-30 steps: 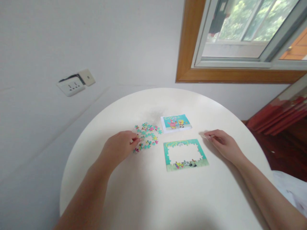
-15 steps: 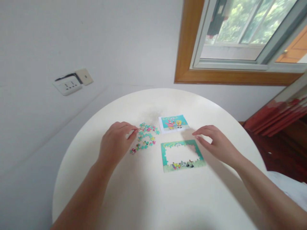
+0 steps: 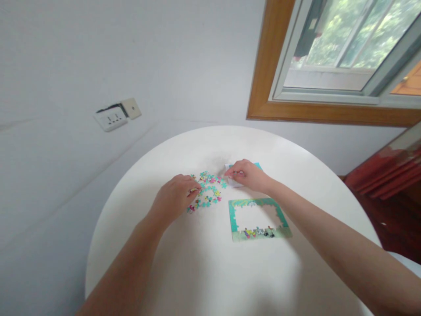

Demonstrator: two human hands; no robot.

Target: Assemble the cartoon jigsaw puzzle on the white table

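Loose jigsaw puzzle pieces (image 3: 208,202), teal, pink and yellow, lie in a small heap on the white round table (image 3: 210,272). My left hand (image 3: 176,195) is at the heap's left edge, thumb and fingers pinched on a small colourful puzzle piece (image 3: 194,189). Over the heap's right side reaches my right hand (image 3: 248,175), fingers bent, the index tip apart from the thumb; I make out nothing in it. Beneath this hand is a cartoon picture card (image 3: 236,183), mostly covered. Nearer me lies the puzzle frame (image 3: 233,219), a teal border around a bare white middle.
Behind the table stands a white wall with a socket plate (image 3: 112,118). A wood-framed window (image 3: 302,112) is at upper right, and a red curtain (image 3: 378,162) hangs at the right.
My right hand has moved left from beside the puzzle frame to over the picture card. My left hand stays at the heap, where a piece now shows in its fingers. The view has shifted slightly left.
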